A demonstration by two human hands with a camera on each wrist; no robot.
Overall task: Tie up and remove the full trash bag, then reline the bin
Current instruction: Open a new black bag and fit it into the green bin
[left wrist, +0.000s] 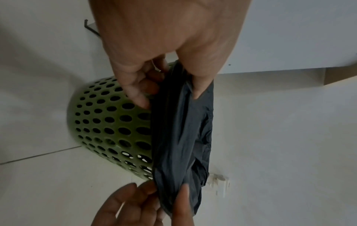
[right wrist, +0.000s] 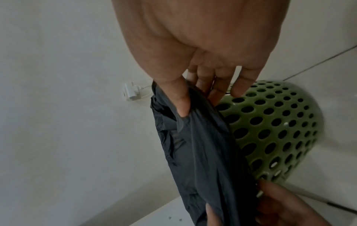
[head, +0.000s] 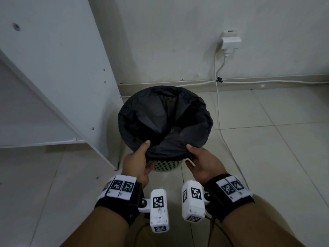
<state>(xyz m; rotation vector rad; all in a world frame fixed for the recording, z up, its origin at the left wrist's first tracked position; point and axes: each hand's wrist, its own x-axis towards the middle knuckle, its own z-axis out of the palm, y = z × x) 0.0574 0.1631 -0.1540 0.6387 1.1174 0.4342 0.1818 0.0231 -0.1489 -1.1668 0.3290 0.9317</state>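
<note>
A black trash bag [head: 165,118] lines a green perforated bin [head: 167,165] standing on the tiled floor by the wall. Its mouth is spread wide over the rim. My left hand [head: 140,157] pinches the bag's near edge at the left, thumb on top and fingers underneath. My right hand [head: 195,157] pinches the same edge at the right in the same way. The left wrist view shows the bag [left wrist: 181,130] folded over the bin [left wrist: 110,122] between thumb and fingers. The right wrist view shows the bag [right wrist: 203,145] and bin [right wrist: 274,130] likewise.
A white shelf unit [head: 53,77] stands close on the bin's left. A wall socket with a plug [head: 230,41] sits behind at the right; its white cable [head: 219,111] runs down across the floor past the bin. Open tiled floor [head: 276,139] lies to the right.
</note>
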